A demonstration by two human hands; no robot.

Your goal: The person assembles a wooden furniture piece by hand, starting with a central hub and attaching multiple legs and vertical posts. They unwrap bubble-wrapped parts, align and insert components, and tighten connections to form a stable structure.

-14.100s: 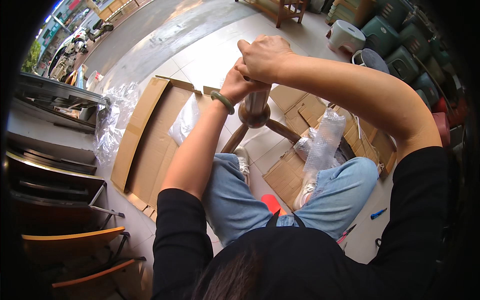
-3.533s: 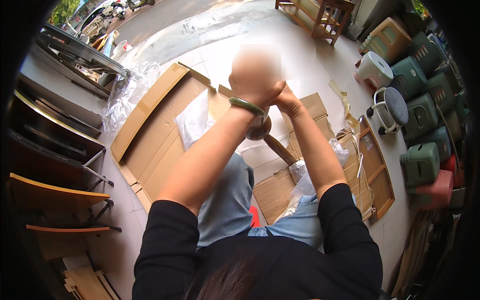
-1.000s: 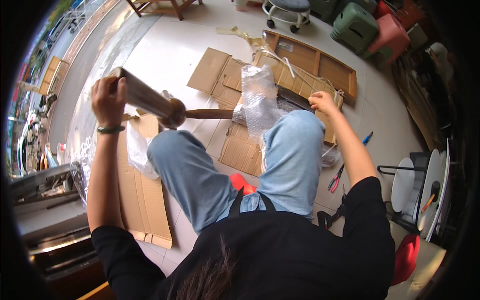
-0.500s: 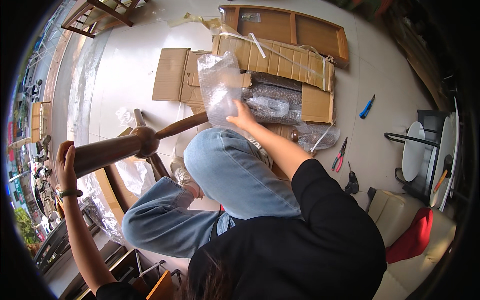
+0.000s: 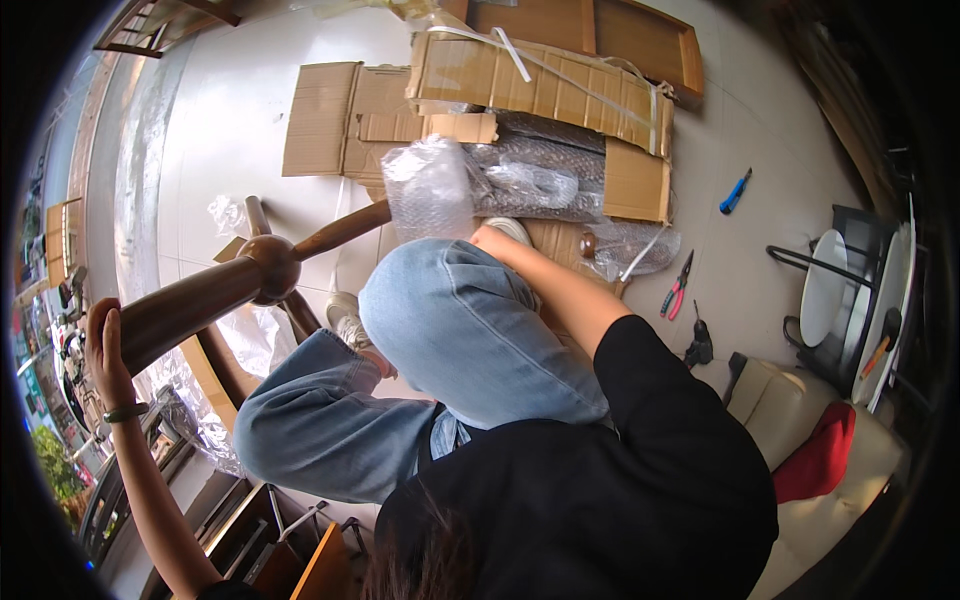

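Note:
A dark brown wooden pedestal (image 5: 190,305), with a round hub and several splayed legs, slants across my left side. My left hand (image 5: 108,345) is wrapped round the thick end of its column. Bubble wrap (image 5: 428,190) covers the tip of the leg that points toward the cardboard. My right hand (image 5: 490,241) is low behind my raised knee, close to the bubble wrap; its fingers are hidden, so whether it grips the wrap does not show.
An opened cardboard box (image 5: 540,90) holds bubble-wrapped parts (image 5: 540,185), with a wooden frame (image 5: 640,40) behind. On the floor at right lie a blue cutter (image 5: 735,192), red-handled pliers (image 5: 678,285) and a dark drill-like tool (image 5: 700,345). A beige seat (image 5: 800,440) bears red cloth (image 5: 820,455).
My right hand has come down and nearer, from the front of the bubble wrap to behind my knee. The wrap's upper part has sunk. The pedestal and my left hand have shifted slightly left in view.

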